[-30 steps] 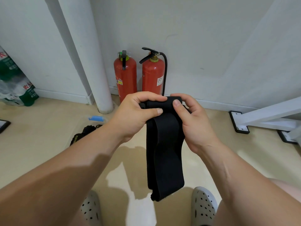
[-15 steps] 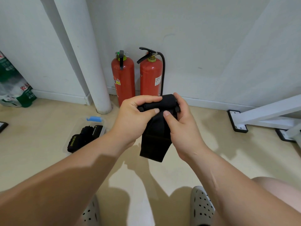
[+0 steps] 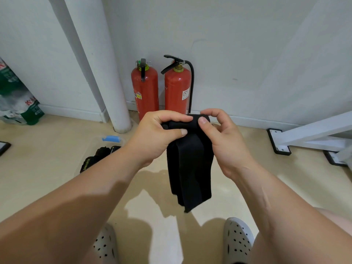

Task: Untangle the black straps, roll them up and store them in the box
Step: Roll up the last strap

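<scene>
**Desk:** What is the person holding?

**Photographer:** A wide black strap [image 3: 190, 168], raised in the air above a beige floor [image 3: 38, 178]. Its top end is wound into a tight roll. The rest hangs straight down in flat layers, ending above two grey perforated clogs [image 3: 237, 242].

**Desk:** And the grip?

**Photographer:** Both hands are on the roll. The left hand [image 3: 156, 136] wraps it from the left, fingers curled over the top and thumb pressed along the front. The right hand [image 3: 226, 143] pinches the roll's right end between thumb and bent fingers.

**Desk:** Where is the box?

**Photographer:** The clear plastic box [image 3: 89, 149], with a blue latch [image 3: 111, 139], sits on the floor to the left, beyond the left forearm and well apart from the hanging strap. Dark rolled straps [image 3: 95, 159] lie inside, one with yellow lettering.

**Desk:** Background?

**Photographer:** Two red fire extinguishers [image 3: 145, 88] stand against the white wall beside a white pillar [image 3: 106, 73]. A green-and-white bag [image 3: 17, 103] is far left and a white metal frame [image 3: 314, 134] is at right.
</scene>
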